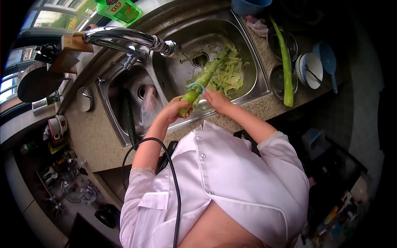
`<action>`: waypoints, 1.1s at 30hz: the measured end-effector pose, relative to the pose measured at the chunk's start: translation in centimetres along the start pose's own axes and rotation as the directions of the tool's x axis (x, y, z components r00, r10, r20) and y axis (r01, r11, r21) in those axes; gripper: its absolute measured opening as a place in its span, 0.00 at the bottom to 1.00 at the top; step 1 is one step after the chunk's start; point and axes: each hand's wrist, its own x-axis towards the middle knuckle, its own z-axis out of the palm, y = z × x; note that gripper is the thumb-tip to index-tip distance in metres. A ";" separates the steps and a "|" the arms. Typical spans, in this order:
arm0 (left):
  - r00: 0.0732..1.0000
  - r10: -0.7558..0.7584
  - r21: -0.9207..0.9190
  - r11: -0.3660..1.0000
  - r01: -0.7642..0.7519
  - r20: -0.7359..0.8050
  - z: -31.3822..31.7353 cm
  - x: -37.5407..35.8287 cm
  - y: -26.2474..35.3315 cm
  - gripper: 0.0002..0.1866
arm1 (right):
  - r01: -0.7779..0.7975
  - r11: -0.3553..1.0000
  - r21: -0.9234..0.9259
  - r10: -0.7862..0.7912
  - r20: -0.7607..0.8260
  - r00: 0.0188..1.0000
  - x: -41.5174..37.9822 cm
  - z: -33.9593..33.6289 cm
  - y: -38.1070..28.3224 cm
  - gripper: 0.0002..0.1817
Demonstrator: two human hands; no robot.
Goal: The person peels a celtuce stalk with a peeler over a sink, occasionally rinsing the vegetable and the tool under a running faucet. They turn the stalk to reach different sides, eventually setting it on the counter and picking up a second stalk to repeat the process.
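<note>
Over the near edge of the large sink basin (165,82), my left hand (175,110) is wrapped round the thick near end of a green stalk (206,74). The stalk points away into the basin. My right hand (216,99) is closed on a light blue peeler (195,85), which lies across the stalk just beyond my left hand. Pale green peelings (231,72) are heaped in the basin around the far part of the stalk. Another long green stalk (286,66) lies on bowls on the counter to the right.
A chrome faucet (124,36) reaches over the basin. The small left basin holds a dark green cucumber (130,120) and a plastic bag (151,105). White bowls (313,70) and a blue ladle (325,58) are at the right. A black cable (177,186) hangs before my body.
</note>
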 end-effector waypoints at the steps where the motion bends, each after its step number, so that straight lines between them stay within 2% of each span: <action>1: 1.000 0.001 0.001 1.000 -0.001 0.000 -0.2 0.1 -0.2 0.19 | -0.105 0.991 -0.080 0.103 -0.038 0.994 1.1 -1.4 1.8 0.17; 4: 0.999 -0.026 0.018 1.000 0.025 0.029 -0.9 -0.2 -1.0 0.18 | -0.347 0.913 -0.213 0.324 -0.134 0.936 4.0 -4.1 8.4 0.19; 5: 0.999 -0.031 0.003 1.000 0.030 0.010 -0.7 -0.2 -0.6 0.18 | -0.396 0.900 -0.183 0.368 -0.167 0.915 4.7 -4.6 9.0 0.20; 9: 0.999 -0.004 -0.031 1.000 0.002 -0.044 0.9 0.2 0.2 0.17 | -0.419 0.906 -0.063 0.392 -0.252 0.885 5.0 -2.6 7.1 0.19; 11: 0.999 -0.003 -0.014 1.000 0.003 -0.050 0.6 0.6 0.3 0.18 | -0.189 0.981 0.050 0.196 -0.210 0.958 3.1 -1.6 3.6 0.17; 12: 0.998 -0.010 0.003 1.000 0.010 -0.060 0.3 0.8 0.2 0.18 | -0.168 0.986 0.018 0.169 -0.110 0.980 1.9 -1.2 1.3 0.16; 13: 0.998 -0.012 0.001 1.000 0.012 -0.058 -0.1 1.0 0.2 0.18 | -0.170 0.985 0.017 0.171 -0.109 0.979 0.9 -0.9 -0.2 0.16; 15: 1.000 -0.016 0.066 0.998 0.018 -0.027 -0.7 1.1 -0.1 0.18 | -0.025 0.994 0.105 0.024 0.016 1.000 -0.4 -0.5 -2.0 0.16; 16: 0.999 -0.024 0.065 0.998 0.026 -0.028 -0.6 0.9 -0.4 0.18 | -0.010 1.000 0.023 0.010 0.029 1.000 -0.1 -1.1 -1.5 0.17; 18: 1.000 -0.005 0.094 0.996 0.006 -0.013 -0.4 0.6 -0.4 0.19 | -0.230 0.965 -0.124 0.223 -0.065 0.973 2.3 -2.7 3.1 0.17; 20: 1.000 -0.020 0.097 0.995 0.020 -0.007 -0.1 -0.1 -0.3 0.21 | -0.445 0.869 -0.217 0.404 -0.210 0.891 4.7 -4.7 10.4 0.19; 22: 0.999 -0.033 0.098 0.995 0.033 0.001 0.1 -0.2 -0.3 0.22 | -0.574 0.811 -0.110 0.510 -0.347 0.787 6.2 -6.1 13.7 0.20; 23: 0.999 -0.004 0.192 0.981 0.014 -0.052 0.2 -0.2 -0.4 0.23 | -0.573 0.812 -0.109 0.510 -0.346 0.788 6.4 -5.6 14.1 0.20; 24: 0.994 0.035 0.283 0.959 -0.005 -0.101 0.4 0.1 -0.2 0.24 | -0.516 0.854 -0.070 0.455 -0.379 0.806 6.8 -5.4 13.6 0.20; 25: 0.994 0.040 0.280 0.960 -0.011 -0.100 0.9 0.2 0.0 0.24 | -0.455 0.890 -0.037 0.401 -0.412 0.818 6.9 -5.2 12.5 0.20; 27: 0.955 0.153 0.485 0.874 -0.010 -0.256 1.9 0.4 0.1 0.23 | -0.310 0.950 -0.027 0.288 -0.303 0.908 5.3 -4.0 8.7 0.18; 29: 0.935 0.168 0.502 0.865 0.013 -0.313 1.7 1.1 0.2 0.22 | -0.122 0.989 0.083 0.137 -0.218 0.966 2.6 -2.2 3.6 0.15; 30: 0.911 0.180 0.520 0.853 0.043 -0.370 1.6 1.5 0.1 0.21 | -0.069 0.996 0.064 0.077 -0.137 0.988 1.1 -1.6 1.0 0.14; 32: 0.906 0.228 0.554 0.833 0.008 -0.356 1.0 2.2 -0.5 0.22 | 0.064 0.997 0.031 -0.063 -0.018 0.998 -1.4 -0.5 -2.6 0.14; 33: 0.899 0.276 0.590 0.807 -0.025 -0.340 1.0 2.1 -0.6 0.23 | 0.064 0.997 0.033 -0.064 -0.013 0.998 -1.3 -0.7 -2.8 0.14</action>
